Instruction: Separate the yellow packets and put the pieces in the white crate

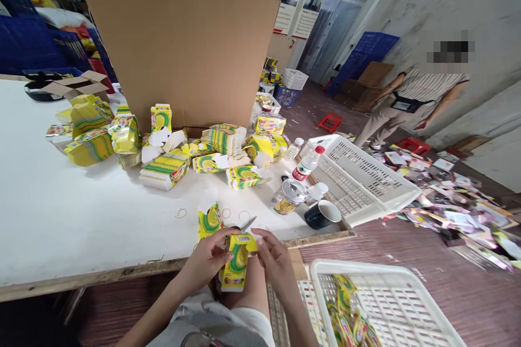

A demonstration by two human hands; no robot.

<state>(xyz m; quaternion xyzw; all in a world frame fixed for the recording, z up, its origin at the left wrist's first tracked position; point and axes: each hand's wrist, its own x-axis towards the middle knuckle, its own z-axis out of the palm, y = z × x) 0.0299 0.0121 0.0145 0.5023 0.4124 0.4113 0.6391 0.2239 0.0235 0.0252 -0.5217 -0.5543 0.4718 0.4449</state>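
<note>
In front of my lap is a small yellow carton [236,267] with green swirls and a barcode on its top flap. My left hand [210,254] grips the carton's left side, thumb across its front. My right hand [275,254] is closed at the upper right corner, fingers pinched on the flap there. Just beyond, at the table's edge, lie another yellow carton [209,221] and a pair of scissors [247,223], whose handles are partly hidden behind the carton and my fingers.
Stacks of flattened yellow cartons [165,168] line the white table [101,217] before a big cardboard sheet [183,43]. A bottle [308,165] and dark mug [323,215] stand right. A white basket [391,271] holds cartons below. A person [423,92] stands beyond scattered papers [459,206].
</note>
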